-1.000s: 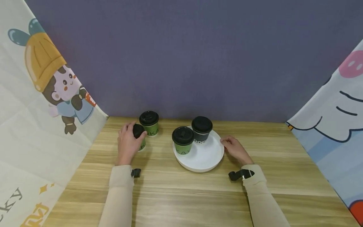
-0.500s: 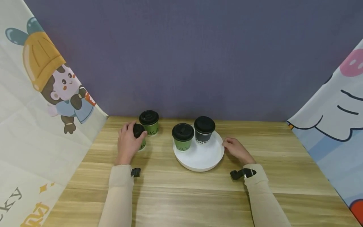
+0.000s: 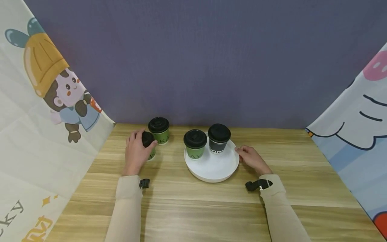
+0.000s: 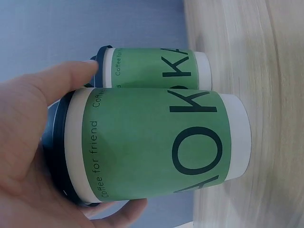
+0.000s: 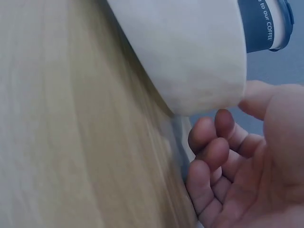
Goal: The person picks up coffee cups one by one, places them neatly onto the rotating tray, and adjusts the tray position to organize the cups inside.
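Note:
At the left, my left hand (image 3: 135, 151) grips a green paper coffee cup (image 4: 156, 142) around its black lid (image 4: 59, 147); the cup stands upright on the table. Just behind it is a second green coffee cup (image 3: 162, 137) with a black lid. My right hand (image 3: 253, 160) holds the right rim of a round white tray (image 3: 216, 171), thumb at the rim and fingers curled beside its wall. A green lidded cup (image 3: 195, 153) and a dark lidded cup (image 3: 217, 147) stand near the back of the tray.
The wooden table (image 3: 193, 208) meets a dark blue-grey backdrop (image 3: 193, 67) just behind the cups. Printed cloths with cartoon figures hang on the left (image 3: 30, 141) and right (image 3: 353, 134).
The tray has turned clockwise in place: its green cup has shifted backward and its dark cup rightward. My right hand moved slightly right, then back at the rim. My left hand has stayed put.

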`<state>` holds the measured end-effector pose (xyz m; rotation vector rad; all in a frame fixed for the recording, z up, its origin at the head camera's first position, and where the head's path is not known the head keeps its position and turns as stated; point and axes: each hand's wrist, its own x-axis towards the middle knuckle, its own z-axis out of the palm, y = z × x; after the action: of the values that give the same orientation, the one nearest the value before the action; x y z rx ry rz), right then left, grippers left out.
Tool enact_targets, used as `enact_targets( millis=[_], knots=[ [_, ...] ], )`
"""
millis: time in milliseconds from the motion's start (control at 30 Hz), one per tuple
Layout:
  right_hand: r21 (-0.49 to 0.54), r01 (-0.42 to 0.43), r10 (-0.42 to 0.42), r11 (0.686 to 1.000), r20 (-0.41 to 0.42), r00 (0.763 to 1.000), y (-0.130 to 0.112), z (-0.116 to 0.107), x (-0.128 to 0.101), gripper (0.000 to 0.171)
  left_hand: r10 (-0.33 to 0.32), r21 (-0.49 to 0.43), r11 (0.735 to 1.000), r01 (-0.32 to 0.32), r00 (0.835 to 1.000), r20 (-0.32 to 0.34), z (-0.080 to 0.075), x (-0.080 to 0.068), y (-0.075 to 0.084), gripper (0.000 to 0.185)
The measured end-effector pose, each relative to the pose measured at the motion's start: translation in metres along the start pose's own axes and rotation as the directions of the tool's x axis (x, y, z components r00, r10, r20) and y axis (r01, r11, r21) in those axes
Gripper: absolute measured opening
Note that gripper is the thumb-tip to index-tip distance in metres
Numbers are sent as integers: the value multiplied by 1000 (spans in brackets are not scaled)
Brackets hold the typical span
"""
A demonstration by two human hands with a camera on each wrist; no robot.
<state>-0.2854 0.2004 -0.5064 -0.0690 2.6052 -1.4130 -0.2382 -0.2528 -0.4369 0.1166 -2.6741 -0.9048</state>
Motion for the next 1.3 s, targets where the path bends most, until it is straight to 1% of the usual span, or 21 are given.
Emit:
enact_targets(
  millis=[133, 267, 533, 700, 767, 867, 967, 1033, 1167, 1300],
  knots=[
    [-22, 13, -13, 1000, -8, 1000, 1, 1, 2, 38, 2, 19, 1000, -3, 1000, 20, -1, -1, 0, 79],
    [-7, 28, -28, 1000, 8, 1000, 2, 1, 4, 34, -1, 31, 1000, 1, 1000, 27, 0, 0, 0, 79],
    [23, 59, -60, 998, 32, 998, 4, -1, 7, 27, -27, 48, 999, 26, 999, 21, 1, 0, -1, 83],
    [13, 51, -51, 999, 58, 997, 3, -5, 6, 26, -30, 40, 999, 30, 1000, 8, 1, 0, 2, 81],
    [9, 38, -39, 999, 63, 997, 3, -6, 7, 29, -33, 35, 999, 32, 999, 6, 0, -1, 4, 80],
    [-5, 27, -27, 1000, 47, 999, 1, -6, 8, 36, -35, 22, 999, 35, 999, 2, -2, -2, 9, 79],
    [-22, 35, -35, 999, 21, 999, 1, -5, 9, 43, -31, 6, 1000, 31, 1000, -5, -4, -3, 15, 79],
    [-24, 46, -46, 999, 10, 999, 1, -5, 9, 45, -21, -2, 1000, 21, 1000, -4, -5, -3, 19, 80],
    [-9, 72, -72, 997, 9, 997, 2, -4, 9, 43, 1, -3, 1000, -1, 1000, 11, -7, -5, 27, 82],
    [-3, 81, -81, 997, 11, 997, 2, -5, 11, 36, 13, -5, 1000, -13, 999, 42, -6, -5, 36, 83]
  ],
)
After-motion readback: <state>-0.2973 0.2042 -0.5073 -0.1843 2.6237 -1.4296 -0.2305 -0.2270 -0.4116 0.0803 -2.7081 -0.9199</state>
